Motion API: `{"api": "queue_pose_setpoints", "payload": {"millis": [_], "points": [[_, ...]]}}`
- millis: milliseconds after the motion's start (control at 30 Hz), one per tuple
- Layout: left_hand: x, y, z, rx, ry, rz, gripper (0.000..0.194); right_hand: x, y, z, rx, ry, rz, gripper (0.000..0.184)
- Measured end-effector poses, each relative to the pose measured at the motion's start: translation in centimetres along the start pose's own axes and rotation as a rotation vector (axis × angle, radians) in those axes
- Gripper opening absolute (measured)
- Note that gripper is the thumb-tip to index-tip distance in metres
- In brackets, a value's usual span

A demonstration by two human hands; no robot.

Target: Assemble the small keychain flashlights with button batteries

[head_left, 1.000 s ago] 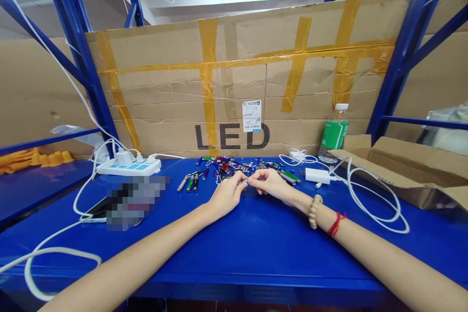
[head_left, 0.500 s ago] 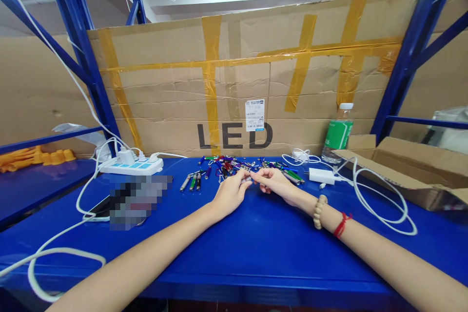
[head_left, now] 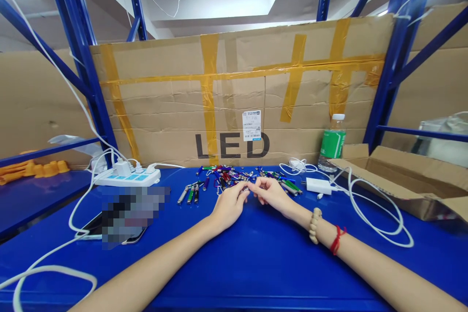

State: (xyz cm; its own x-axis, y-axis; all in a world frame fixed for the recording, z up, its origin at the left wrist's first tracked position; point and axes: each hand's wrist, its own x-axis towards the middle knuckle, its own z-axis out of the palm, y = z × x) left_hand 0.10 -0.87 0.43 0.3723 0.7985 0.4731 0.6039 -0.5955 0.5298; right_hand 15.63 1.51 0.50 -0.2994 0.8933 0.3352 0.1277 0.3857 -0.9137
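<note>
While the left hand [head_left: 229,203] and right hand [head_left: 271,195] meet at their fingertips above the blue tabletop [head_left: 234,263], the fingers of both curl inward; whether either grip is closed on a small piece, I cannot tell. Just beyond the knuckles lies a heap of coloured metal tubes [head_left: 224,175], close to the cardboard panel [head_left: 168,117] standing along the far edge. Three separate tubes [head_left: 190,194] lie side by side, left of the heap. Nearer the body, a broad stretch of surface runs to the front edge. Sideways room is bordered by a power strip [head_left: 146,177] leftward, and rightward by a white charger [head_left: 319,186], then an open carton [head_left: 405,198].
</note>
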Motion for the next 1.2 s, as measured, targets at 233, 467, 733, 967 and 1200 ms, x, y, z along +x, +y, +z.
{"api": "queue_pose_setpoints", "payload": {"millis": [233, 467, 733, 967, 1200], "points": [[0.2, -0.5, 0.2, -0.059, 0.013, -0.036, 0.023, 0.1, -0.2, 0.1, 0.038, 0.004, -0.025, 0.045], [0.3, -0.5, 0.1, -0.045, -0.005, -0.033, 0.023, 0.0, -0.4, -0.4, -0.021, -0.002, -0.051, 0.038], [0.1, -0.8, 0.2, 0.055, -0.12, 0.01, 0.022, 0.0, -0.2, -1.3, -0.097, -0.107, -0.02, 0.038], [-0.3, -0.5, 0.1, 0.124, -0.158, 0.044, 0.021, -0.2, 0.2, -1.3, -0.117, -0.135, -0.034, 0.037], [-0.5, -0.6, 0.2, 0.176, -0.132, 0.066, 0.02, -0.3, 0.2, -1.2, -0.205, -0.092, -0.087, 0.038]]}}
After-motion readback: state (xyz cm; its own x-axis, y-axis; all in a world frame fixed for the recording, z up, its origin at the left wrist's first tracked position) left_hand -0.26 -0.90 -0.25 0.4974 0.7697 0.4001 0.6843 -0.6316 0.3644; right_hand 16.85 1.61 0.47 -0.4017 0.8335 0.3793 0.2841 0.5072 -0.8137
